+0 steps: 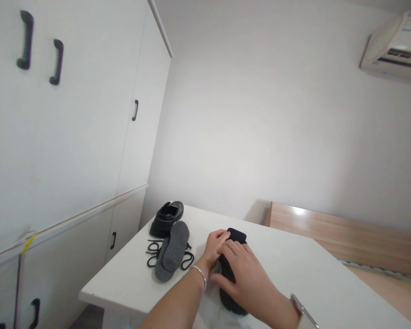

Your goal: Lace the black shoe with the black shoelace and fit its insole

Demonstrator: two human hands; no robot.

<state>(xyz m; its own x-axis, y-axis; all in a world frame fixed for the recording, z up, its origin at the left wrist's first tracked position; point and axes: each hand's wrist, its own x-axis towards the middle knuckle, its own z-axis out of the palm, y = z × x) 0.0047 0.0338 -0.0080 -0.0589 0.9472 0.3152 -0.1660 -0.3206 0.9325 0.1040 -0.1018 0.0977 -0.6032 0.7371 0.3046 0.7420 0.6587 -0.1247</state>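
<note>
Two hands work the black shoe [236, 236]: your right hand [245, 274] lies open across it, your left hand [215, 246] touches its far end, grasp unclear. Lifting it calls for closing your fingers.

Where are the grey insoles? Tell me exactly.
In the head view the grey insoles lie left of centre on the white table, atop the black laces, between the far black shoe and the left hand.
</note>
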